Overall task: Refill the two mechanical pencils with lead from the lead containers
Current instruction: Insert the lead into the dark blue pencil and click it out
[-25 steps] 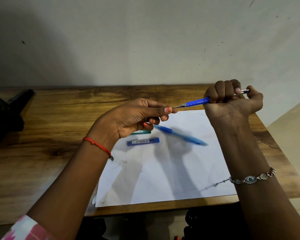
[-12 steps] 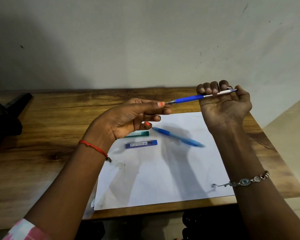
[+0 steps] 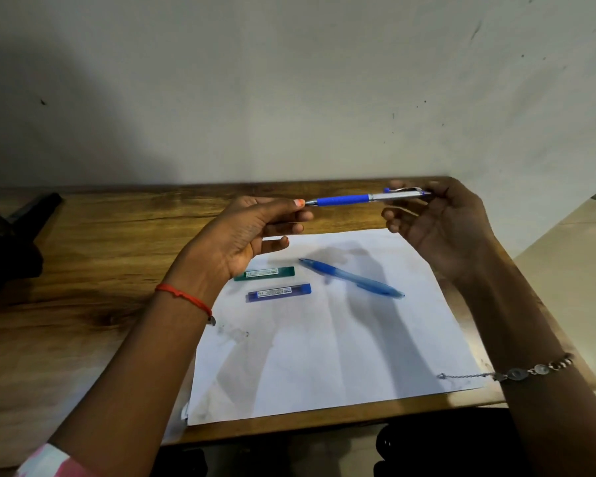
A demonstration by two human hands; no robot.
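Note:
A mechanical pencil [image 3: 355, 199] with a dark blue grip and silver barrel is held level above the desk. My left hand [image 3: 252, 235] pinches its metal tip between thumb and forefinger. My right hand [image 3: 437, 222] holds the clip end with thumb and fingertips, its other fingers spread. A second, light blue mechanical pencil [image 3: 353, 278] lies slanted on the white paper [image 3: 324, 356]. Left of it lie two lead containers: a green lead container [image 3: 265, 273] and, nearer to me, a purple lead container [image 3: 278, 292].
The paper lies on a wooden desk [image 3: 83, 287] set against a pale wall. A dark object [image 3: 11, 242] sits at the desk's left edge. The desk's right edge drops off past my right wrist.
My right hand has loosened from a full fist around the pencil to a fingertip hold at its clip end. The pencil has levelled out. My left fingers stay at its tip.

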